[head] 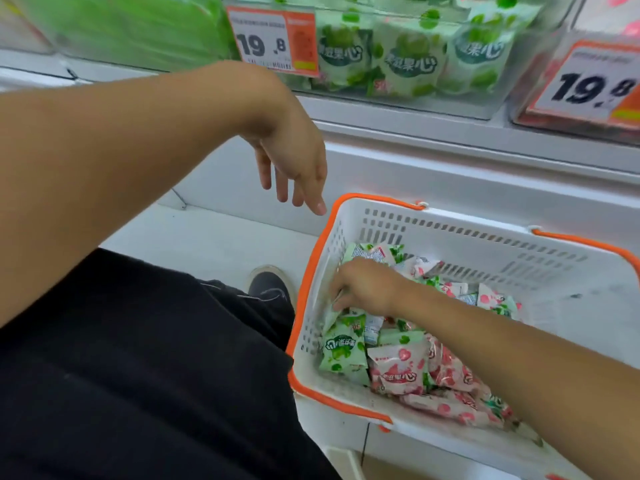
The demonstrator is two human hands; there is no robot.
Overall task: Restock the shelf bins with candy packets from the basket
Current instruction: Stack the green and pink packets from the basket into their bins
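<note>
reaching into the basket (pixel 349 216) at five o'clock, the right hand (pixel 363 285) pinches a green candy packet (pixel 343 348), light, crinkly, slippery, best gripped by its edge; left hand (pixel 294 161) hangs slack-fingered.

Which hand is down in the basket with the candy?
The right hand, digging among the green packets in the basket. The left hand hangs above, empty.

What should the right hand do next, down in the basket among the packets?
Probably close on a green packet and lift it toward the clear bin of green packets above. The right hand is already down in the white basket with fingers curled at the green ones, while the left hand hangs open, holding nothing.
</note>
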